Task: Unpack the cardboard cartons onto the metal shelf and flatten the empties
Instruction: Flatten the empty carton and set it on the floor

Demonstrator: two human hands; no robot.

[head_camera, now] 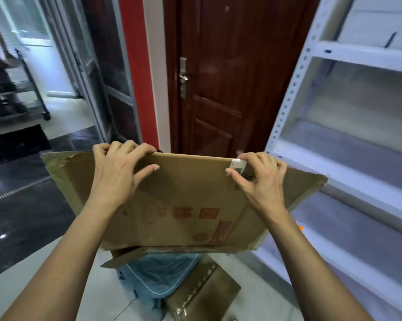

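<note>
Both hands clamp the top edge of the flattened carton (183, 200): your left hand (123, 167) hooks its fingers over the far side with the thumb spread on the near face, and your right hand (257, 179) grips the same way near the right end, its thumb lying just beside a white label (238, 166) that wraps the edge. You hold the carton up in front of you, its broad face toward the camera and tilted slightly back, with side flaps splayed out left and right. Faded red print (188, 213) sits low on that face, too blurred to read. The right flap reaches close to the upright of the white metal shelf (292, 93), which stands to your right; whether they touch cannot be told. Directly below the held carton, an open carton (202, 290) rests on the pale floor tiles (98, 295) with a blue plastic-wrapped bundle (158, 274) in it. Straight ahead is a dark red-brown door (218, 66) with a metal handle (183, 77). At far left, a wheeled cart (33, 93) stands beyond a dark mat (14, 142).
</note>
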